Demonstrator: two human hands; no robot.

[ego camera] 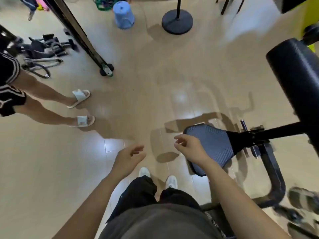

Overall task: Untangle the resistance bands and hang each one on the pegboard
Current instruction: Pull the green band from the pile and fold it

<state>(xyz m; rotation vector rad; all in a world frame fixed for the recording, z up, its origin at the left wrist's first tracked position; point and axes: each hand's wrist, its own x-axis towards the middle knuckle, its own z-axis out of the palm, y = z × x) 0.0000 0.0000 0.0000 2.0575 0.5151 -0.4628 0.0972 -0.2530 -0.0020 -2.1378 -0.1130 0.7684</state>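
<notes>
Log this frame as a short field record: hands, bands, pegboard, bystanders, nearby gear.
left hand: empty, fingers loosely curled, held out over the floor
right hand: empty, fingers loosely curled, above the mesh seat
resistance bands: tangled pile on the floor at far left, untouched
pegboard: not in view
bystander: legs in white slides at left, near the pile
other gear: blue plastic stool, round stand base, black padded roller
task progress: not begun by this view
</notes>
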